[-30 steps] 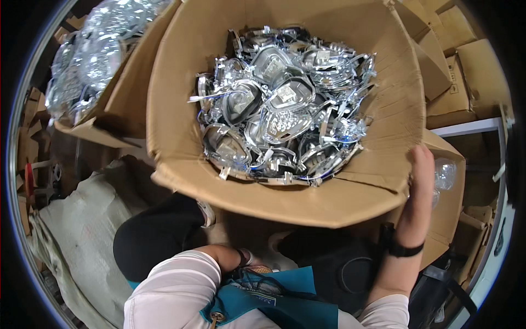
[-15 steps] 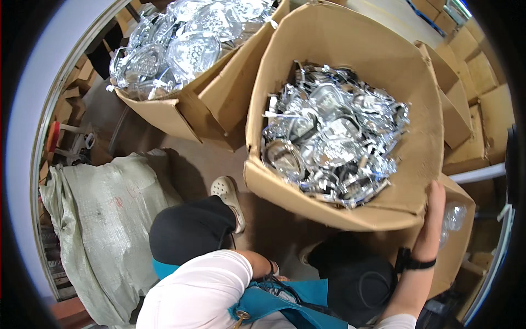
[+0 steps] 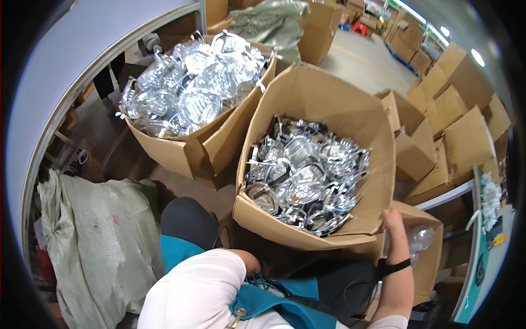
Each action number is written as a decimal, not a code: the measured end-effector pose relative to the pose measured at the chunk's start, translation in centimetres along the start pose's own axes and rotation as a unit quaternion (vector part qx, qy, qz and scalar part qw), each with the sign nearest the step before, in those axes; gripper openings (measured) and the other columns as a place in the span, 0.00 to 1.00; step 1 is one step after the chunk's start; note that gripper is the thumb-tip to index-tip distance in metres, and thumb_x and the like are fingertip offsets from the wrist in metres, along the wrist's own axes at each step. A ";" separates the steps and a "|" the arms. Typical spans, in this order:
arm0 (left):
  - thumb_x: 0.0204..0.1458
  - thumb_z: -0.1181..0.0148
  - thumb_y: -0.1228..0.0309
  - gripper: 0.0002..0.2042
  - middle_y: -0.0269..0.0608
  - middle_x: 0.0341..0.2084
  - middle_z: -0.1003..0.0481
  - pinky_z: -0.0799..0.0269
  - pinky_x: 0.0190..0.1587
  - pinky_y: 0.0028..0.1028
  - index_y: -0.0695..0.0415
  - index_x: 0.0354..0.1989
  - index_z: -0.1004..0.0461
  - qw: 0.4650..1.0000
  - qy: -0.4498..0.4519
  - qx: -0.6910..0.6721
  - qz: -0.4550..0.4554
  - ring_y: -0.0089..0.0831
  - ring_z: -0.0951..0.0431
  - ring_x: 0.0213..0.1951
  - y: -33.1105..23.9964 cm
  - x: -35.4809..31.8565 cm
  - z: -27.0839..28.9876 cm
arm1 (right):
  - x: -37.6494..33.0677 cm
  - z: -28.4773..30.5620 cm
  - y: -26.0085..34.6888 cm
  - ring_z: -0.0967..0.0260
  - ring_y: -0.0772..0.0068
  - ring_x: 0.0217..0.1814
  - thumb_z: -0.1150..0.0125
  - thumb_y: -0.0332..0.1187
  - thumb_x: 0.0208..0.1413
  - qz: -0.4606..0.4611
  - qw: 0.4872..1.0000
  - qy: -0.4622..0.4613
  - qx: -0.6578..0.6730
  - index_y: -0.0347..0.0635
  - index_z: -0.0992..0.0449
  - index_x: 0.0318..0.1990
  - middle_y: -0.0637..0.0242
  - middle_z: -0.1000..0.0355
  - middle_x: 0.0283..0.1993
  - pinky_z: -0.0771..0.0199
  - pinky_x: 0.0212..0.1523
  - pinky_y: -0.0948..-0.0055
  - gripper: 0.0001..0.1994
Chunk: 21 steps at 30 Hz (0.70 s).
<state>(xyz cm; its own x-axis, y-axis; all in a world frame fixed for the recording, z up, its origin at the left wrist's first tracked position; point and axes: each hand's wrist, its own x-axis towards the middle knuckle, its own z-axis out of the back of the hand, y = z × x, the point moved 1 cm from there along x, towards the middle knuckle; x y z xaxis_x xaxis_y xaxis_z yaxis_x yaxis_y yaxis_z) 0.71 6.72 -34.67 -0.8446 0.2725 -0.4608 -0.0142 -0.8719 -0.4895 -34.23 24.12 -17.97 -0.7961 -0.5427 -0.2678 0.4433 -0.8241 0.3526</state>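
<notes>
In front of me a deep, open cardboard box (image 3: 318, 242) is tilted toward me. Inside it lies a heap of shiny, clear and silvery pieces (image 3: 307, 175) with dark parts and pale straps; their exact kind I cannot make out. My right hand (image 3: 393, 219) grips the box at its near right corner, its fingertips hidden. My left forearm (image 3: 249, 261) bends in toward my lap. The left hand itself is hidden low beside the blue-green apron (image 3: 263, 301), below the near side of the box.
Another cardboard box (image 3: 164, 151), heaped with clear, shiny pieces, stands at the far left. A stuffed pale woven sack (image 3: 104, 241) sits at my left. Behind my right hand is a carton (image 3: 430, 268) with clear plastic items. Stacked cartons (image 3: 466, 142) and a green-edged table (image 3: 476, 268) line the right.
The view has swung up and to the right, so the boxes appear lower and more aisle shows. My right hand stays on the box corner; the pieces keep their arrangement.
</notes>
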 end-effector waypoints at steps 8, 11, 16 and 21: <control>0.54 0.48 0.56 0.24 0.55 0.49 0.25 0.37 0.56 0.44 0.59 0.54 0.27 0.994 0.031 -0.040 0.098 0.46 0.28 0.53 -5.5 -8.4 2.6 | -11.1 -0.9 4.5 0.47 0.46 0.69 0.32 0.32 0.47 0.174 0.979 -0.083 0.070 0.35 0.48 0.67 0.41 0.46 0.67 0.45 0.67 0.60 0.41; 0.54 0.48 0.56 0.21 0.55 0.39 0.22 0.30 0.49 0.40 0.61 0.46 0.24 0.979 -0.161 -0.066 0.106 0.49 0.23 0.44 -8.0 -19.6 8.2 | -15.5 -1.9 7.3 0.53 0.46 0.72 0.29 0.38 0.44 0.305 0.946 -0.104 0.036 0.36 0.46 0.67 0.41 0.48 0.68 0.51 0.70 0.55 0.43; 0.59 0.48 0.71 0.10 0.41 0.41 0.22 0.29 0.50 0.27 0.61 0.45 0.27 0.786 -0.518 -0.310 0.131 0.26 0.23 0.45 -13.5 -39.9 8.1 | -20.9 -4.6 15.2 0.51 0.46 0.71 0.27 0.45 0.40 0.372 0.912 -0.053 -0.163 0.38 0.43 0.66 0.45 0.46 0.68 0.47 0.66 0.50 0.46; 0.57 0.46 0.70 0.12 0.45 0.41 0.23 0.30 0.50 0.30 0.63 0.46 0.29 0.759 -0.543 -0.261 0.247 0.32 0.23 0.46 -11.9 -44.8 4.9 | -19.0 -6.6 18.0 0.30 0.52 0.57 0.27 0.49 0.41 0.326 0.931 0.062 -0.153 0.41 0.36 0.62 0.51 0.27 0.52 0.30 0.54 0.60 0.40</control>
<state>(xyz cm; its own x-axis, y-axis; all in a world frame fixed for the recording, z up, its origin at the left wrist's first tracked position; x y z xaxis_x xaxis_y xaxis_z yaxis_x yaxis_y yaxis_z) 36.12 2.91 -4.52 -0.6249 -0.7785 0.0584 0.4229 -0.4005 -0.8129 -8.38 18.51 -12.42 -0.2712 -0.9427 -0.1943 0.9274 -0.3100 0.2094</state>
